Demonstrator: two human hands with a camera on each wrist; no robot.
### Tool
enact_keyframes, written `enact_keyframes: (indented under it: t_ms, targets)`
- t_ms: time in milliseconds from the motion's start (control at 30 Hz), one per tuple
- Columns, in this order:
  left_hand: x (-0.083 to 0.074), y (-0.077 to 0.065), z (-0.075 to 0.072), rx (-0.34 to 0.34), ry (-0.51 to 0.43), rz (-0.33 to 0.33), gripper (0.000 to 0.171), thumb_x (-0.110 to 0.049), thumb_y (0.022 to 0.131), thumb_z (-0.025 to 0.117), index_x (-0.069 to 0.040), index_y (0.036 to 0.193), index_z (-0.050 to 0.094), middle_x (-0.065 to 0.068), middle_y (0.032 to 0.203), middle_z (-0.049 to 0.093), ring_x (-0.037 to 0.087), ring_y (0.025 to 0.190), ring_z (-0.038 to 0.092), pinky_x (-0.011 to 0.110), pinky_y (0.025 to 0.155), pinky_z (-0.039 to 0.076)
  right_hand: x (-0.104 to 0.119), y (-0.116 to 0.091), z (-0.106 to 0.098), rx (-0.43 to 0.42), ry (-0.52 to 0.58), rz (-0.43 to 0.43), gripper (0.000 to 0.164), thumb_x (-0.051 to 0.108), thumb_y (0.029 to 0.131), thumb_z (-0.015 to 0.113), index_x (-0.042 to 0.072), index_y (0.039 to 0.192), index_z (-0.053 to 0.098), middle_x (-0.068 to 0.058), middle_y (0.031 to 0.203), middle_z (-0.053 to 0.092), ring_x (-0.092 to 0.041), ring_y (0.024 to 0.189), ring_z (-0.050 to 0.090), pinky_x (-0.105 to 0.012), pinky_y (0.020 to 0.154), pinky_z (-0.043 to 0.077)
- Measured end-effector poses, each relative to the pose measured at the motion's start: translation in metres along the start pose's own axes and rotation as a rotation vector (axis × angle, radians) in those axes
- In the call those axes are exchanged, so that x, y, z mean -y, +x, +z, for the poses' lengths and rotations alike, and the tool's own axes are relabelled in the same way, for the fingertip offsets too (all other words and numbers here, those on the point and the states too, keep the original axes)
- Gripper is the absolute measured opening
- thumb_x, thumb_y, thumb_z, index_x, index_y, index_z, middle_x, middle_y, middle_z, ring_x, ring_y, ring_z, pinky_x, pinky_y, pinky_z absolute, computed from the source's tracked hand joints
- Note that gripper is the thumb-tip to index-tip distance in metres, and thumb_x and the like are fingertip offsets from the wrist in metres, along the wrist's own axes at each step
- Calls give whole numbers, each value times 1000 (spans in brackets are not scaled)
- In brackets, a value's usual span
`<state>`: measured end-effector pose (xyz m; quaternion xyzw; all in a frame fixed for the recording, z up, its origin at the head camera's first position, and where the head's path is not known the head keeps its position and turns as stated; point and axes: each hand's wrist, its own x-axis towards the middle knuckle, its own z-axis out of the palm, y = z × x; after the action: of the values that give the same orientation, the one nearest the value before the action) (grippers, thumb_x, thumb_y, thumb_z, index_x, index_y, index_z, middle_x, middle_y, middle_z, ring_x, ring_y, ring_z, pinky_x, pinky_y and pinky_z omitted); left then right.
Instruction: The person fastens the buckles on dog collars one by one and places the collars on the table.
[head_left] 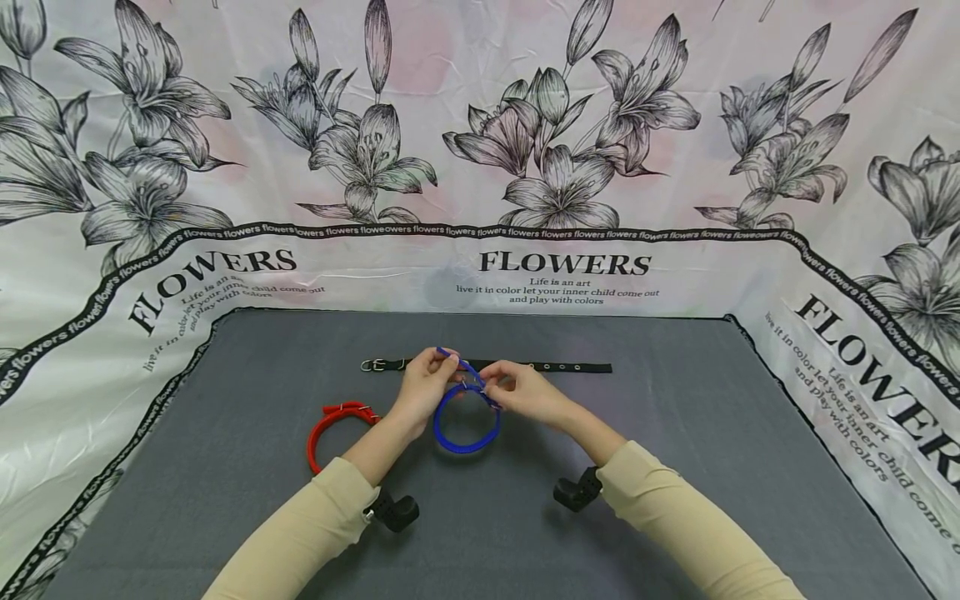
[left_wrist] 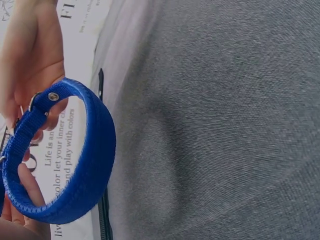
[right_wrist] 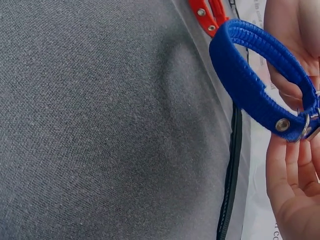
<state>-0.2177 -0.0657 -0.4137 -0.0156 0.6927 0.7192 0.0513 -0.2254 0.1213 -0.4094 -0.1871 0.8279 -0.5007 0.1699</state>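
Observation:
A blue pet collar (head_left: 467, 450), closed into a loop, hangs upright between both hands above the grey table. My left hand (head_left: 429, 385) pinches its narrow strap end, which sticks up past the loop. The fingers of my right hand (head_left: 527, 392) pinch the collar beside its metal buckle and ring. In the left wrist view, the collar's padded band (left_wrist: 102, 145) faces the camera, and a metal rivet (left_wrist: 53, 96) shows near the ring. From the right wrist, another rivet (right_wrist: 283, 124) appears beside the metal ring (right_wrist: 305, 126); the buckle is partly cut off by the frame edge.
A red collar (head_left: 311, 442), looped, lies left, partly behind the left forearm. Behind the hands a black collar (head_left: 577, 367) lies stretched out, its buckle (head_left: 371, 365) at the left. The grey cloth (head_left: 675, 400) ends at a flower-printed backdrop (head_left: 390, 275).

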Motion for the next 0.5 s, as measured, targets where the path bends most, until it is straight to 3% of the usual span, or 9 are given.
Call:
enact_keyframes:
  t_ms: [200,500]
  targets:
    - [-2,0,1,-1,-21,5,25,-20,96,50,-1,113,52,12,99,62,17,83,61,41,74,54,0,1,0,26,27,-3,29,12,90,52,8,119,54,-9,104,55,-16,85,59,-35,73,52]
    - [-1,0,0,0,-9,-4,29,-19,96,50,0,117,51,12,101,62,16,85,60,46,81,51,5,-1,2,7,28,14,31,16,92,53,13,123,53,-9,109,54,-18,83,58,-48,75,50]
